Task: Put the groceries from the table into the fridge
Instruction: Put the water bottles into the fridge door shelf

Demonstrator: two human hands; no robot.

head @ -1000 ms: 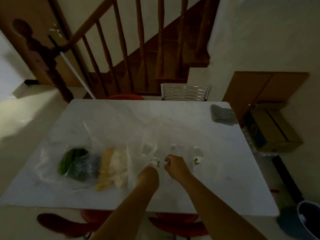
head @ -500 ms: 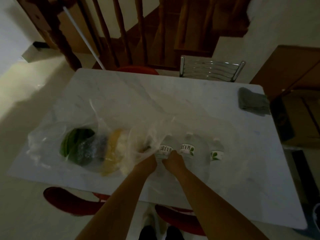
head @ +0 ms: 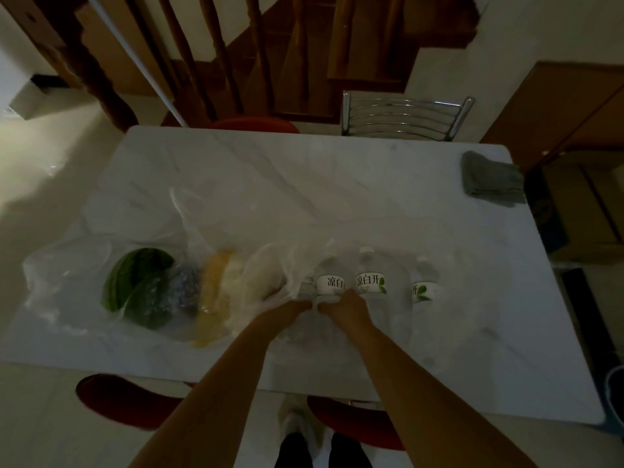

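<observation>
My left hand and right hand, knuckles nearly touching, each have the grip pinched on clear plastic bag film at the desk's near middle. Three water bottles lie just beyond, long axes pointing away, caps far. Bagged green vegetables sit left.

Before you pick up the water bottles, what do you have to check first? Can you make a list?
1. Both hands at the bottles: left hand and right hand meet at the bag in front of them: ok.
2. Firm grip on a bottle: cannot tell.
3. Bottles upright: three labelled ones stand on the table: ok.
4. Caps tight: cannot tell.
5. Vegetables out of the way, lying left: ok.
6. Fridge open and ready: not in view, cannot tell.
</observation>
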